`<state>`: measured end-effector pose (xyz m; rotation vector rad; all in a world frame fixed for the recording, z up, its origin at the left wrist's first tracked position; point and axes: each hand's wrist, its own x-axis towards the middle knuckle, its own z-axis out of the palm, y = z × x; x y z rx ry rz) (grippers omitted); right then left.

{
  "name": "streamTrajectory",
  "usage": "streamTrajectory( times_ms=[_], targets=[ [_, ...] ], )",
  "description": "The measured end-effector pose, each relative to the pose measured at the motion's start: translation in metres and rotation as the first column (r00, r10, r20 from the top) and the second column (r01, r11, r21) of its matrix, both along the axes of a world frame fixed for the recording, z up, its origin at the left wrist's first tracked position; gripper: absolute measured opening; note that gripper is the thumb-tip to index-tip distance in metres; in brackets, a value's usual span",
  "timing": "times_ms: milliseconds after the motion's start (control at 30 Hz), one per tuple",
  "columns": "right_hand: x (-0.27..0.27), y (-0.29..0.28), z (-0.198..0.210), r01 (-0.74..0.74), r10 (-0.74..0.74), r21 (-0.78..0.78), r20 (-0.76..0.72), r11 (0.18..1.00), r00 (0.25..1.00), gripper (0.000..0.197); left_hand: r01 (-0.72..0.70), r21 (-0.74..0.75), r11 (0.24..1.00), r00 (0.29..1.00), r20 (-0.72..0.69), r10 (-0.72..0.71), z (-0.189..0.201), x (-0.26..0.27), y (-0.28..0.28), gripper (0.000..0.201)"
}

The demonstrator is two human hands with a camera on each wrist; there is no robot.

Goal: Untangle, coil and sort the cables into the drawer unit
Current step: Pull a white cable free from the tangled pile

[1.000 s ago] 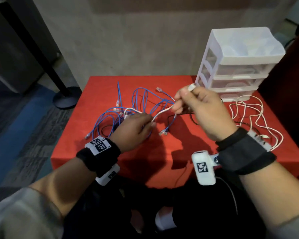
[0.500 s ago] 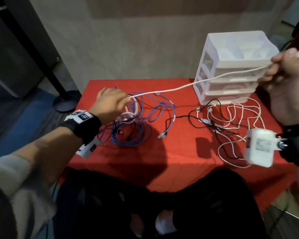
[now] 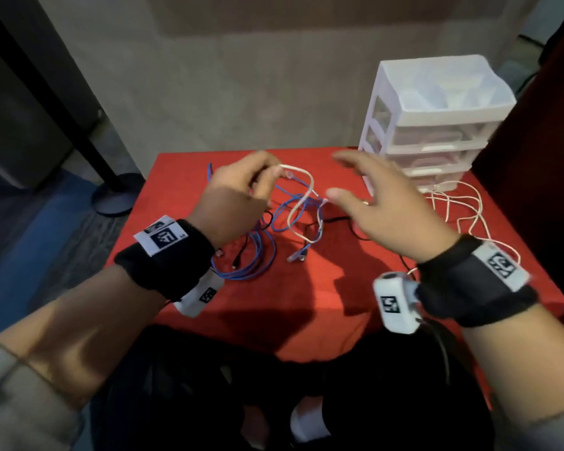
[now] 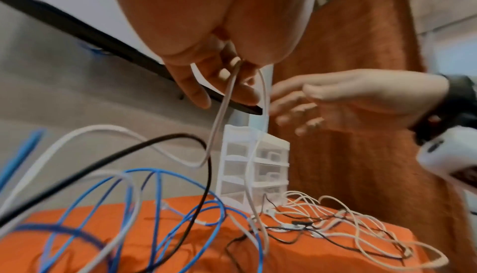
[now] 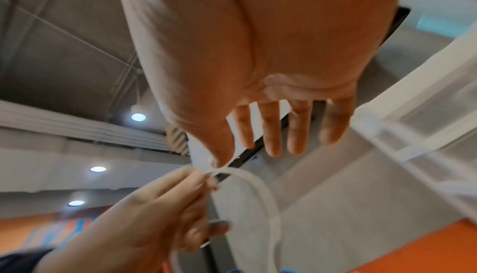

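Note:
My left hand [image 3: 272, 174] is raised over the red table [image 3: 306, 304] and pinches a white cable [image 3: 310, 190] near its end. The cable hangs from the fingers in a loose loop [image 4: 224, 102] down into the pile. Just right of that loop, my right hand [image 3: 352, 180] hovers with fingers spread and holds nothing; in the right wrist view its thumb sits close to the white cable [image 5: 260, 183]. Blue cables [image 3: 251, 255] lie tangled under the left hand. The white drawer unit [image 3: 437, 125] stands at the table's back right, drawers closed.
A heap of thin white cables [image 3: 469, 206] lies in front of the drawer unit, with a black cable [image 3: 336, 219] running through the middle. A black pole with a round base [image 3: 114, 196] stands on the floor to the left. The wall is close behind.
The right hand had pulled the white cable taut far to the right; it has let go and come back open beside the left hand, which now holds the slack cable as a loop.

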<state>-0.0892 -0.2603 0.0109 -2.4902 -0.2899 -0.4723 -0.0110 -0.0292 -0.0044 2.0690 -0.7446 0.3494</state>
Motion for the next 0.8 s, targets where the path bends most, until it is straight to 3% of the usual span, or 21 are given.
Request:
streamTrajectory(
  times_ms=[67, 133, 267, 367, 467, 567, 733, 800],
  targets=[
    [0.009, 0.026, 0.008, -0.109, 0.109, 0.015, -0.002, 0.994, 0.994, 0.044, 0.083, 0.044, 0.996, 0.993, 0.083, -0.086, 0.005, -0.010, -0.012, 0.013],
    [0.017, 0.038, 0.013, -0.110, 0.109, -0.009, -0.048, 0.994, 0.993, 0.016, 0.118, 0.064, 0.991, 0.989, 0.085, -0.124, 0.010, -0.014, -0.016, 0.013],
    [0.021, 0.024, 0.024, -0.052, 0.053, 0.018, -0.022, 0.998, 0.998, 0.029, 0.170, 0.139, 0.976, 0.985, 0.019, -0.174, 0.005, -0.013, -0.003, 0.020],
    [0.018, -0.004, 0.043, 0.096, -0.113, 0.217, 0.064, 0.971, 0.992, 0.031, 0.090, 0.225, 0.970, 0.995, 0.029, -0.100, -0.015, 0.002, 0.020, 0.021],
    [0.013, -0.037, 0.062, 0.196, -0.261, 0.408, 0.110, 0.892, 0.959, 0.028, 0.027, 0.360, 0.933, 1.000, 0.001, -0.029, -0.035, 0.018, 0.044, 0.025],
    [0.009, -0.057, 0.065, 0.238, -0.320, 0.489, 0.091, 0.839, 0.943, 0.028, -0.018, 0.455, 0.890, 1.000, -0.004, 0.022, -0.043, 0.028, 0.057, 0.032],
    [0.004, -0.054, 0.049, 0.233, -0.217, 0.401, -0.085, 0.886, 0.972, 0.016, -0.086, 0.251, 0.964, 0.984, -0.132, 0.122, -0.034, 0.032, 0.051, 0.031],
    [0.002, -0.043, 0.042, 0.197, -0.151, 0.388, -0.145, 0.901, 0.978, 0.012, -0.070, 0.140, 0.988, 0.985, -0.144, 0.090, -0.028, 0.026, 0.041, 0.032]
  ],
)
